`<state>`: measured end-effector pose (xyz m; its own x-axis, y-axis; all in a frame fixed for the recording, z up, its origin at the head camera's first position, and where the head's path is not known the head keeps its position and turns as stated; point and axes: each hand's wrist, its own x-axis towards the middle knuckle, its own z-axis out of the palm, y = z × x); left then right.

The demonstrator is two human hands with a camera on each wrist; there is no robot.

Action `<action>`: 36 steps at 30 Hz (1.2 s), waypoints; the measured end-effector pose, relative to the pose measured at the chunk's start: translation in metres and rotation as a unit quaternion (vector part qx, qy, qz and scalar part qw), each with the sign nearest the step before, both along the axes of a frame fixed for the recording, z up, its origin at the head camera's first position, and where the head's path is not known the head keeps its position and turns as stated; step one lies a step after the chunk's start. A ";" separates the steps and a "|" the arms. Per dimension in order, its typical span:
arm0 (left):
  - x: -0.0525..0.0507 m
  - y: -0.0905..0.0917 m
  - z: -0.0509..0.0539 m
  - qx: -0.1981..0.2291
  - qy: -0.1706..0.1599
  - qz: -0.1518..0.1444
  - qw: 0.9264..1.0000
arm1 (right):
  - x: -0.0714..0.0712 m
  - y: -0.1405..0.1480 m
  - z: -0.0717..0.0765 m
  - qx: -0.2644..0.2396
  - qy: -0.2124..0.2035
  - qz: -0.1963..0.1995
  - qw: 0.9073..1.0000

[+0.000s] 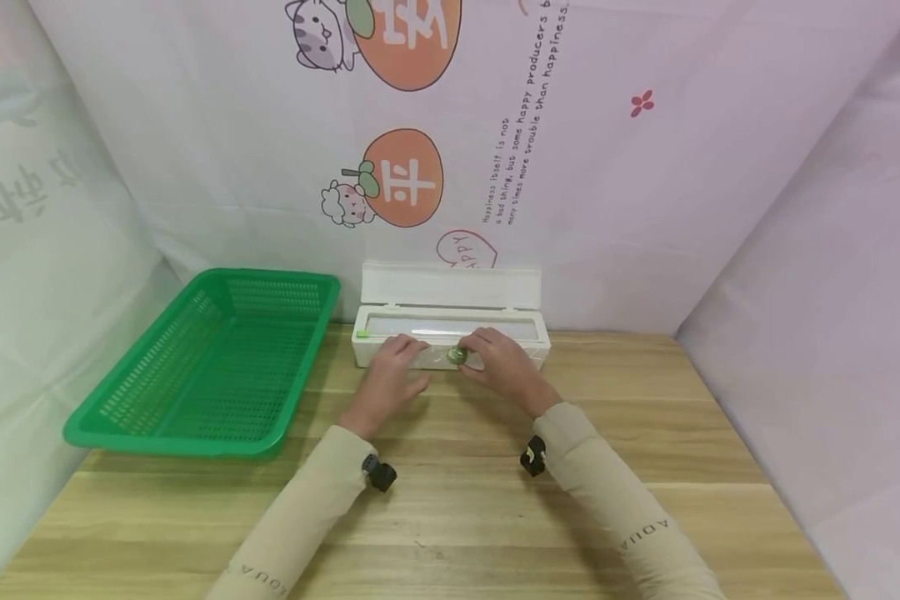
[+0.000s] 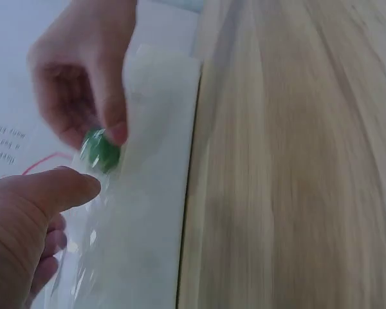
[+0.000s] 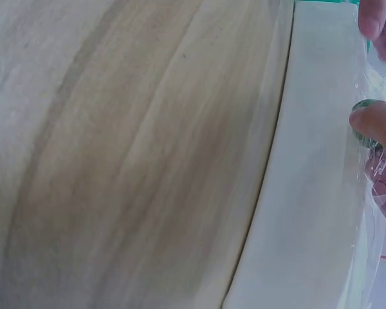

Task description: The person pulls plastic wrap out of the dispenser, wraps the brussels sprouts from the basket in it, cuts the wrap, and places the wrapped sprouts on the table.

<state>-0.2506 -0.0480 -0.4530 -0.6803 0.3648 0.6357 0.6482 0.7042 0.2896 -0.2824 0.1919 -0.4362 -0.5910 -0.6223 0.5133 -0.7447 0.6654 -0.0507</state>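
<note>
While my right fingers (image 1: 484, 337) pinch a round green object (image 1: 457, 356) at the white box (image 1: 365, 356), my left fingers (image 1: 402, 342) stand parted — one yank could tear the film (image 2: 89, 251).

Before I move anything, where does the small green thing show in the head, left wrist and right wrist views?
Head: the small green thing is just below centre, at the fingertips of the right hand.
Left wrist: the small green thing is left of centre, about mid-height.
Right wrist: the small green thing is near the right edge, above mid-height, partly hidden by the thumb.
Shared landmark: the long white box.
</note>
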 end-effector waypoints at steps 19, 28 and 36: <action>-0.023 0.039 0.013 -0.091 0.071 -0.023 0.993 | -0.004 0.006 0.016 -0.022 -0.059 0.028 0.998; -0.020 0.036 0.020 -0.092 0.065 -0.034 0.993 | -0.003 0.009 0.026 -0.024 -0.071 0.054 0.996; -0.012 0.034 0.032 -0.083 0.061 -0.045 0.994 | 0.003 0.009 0.039 -0.025 -0.074 0.066 0.995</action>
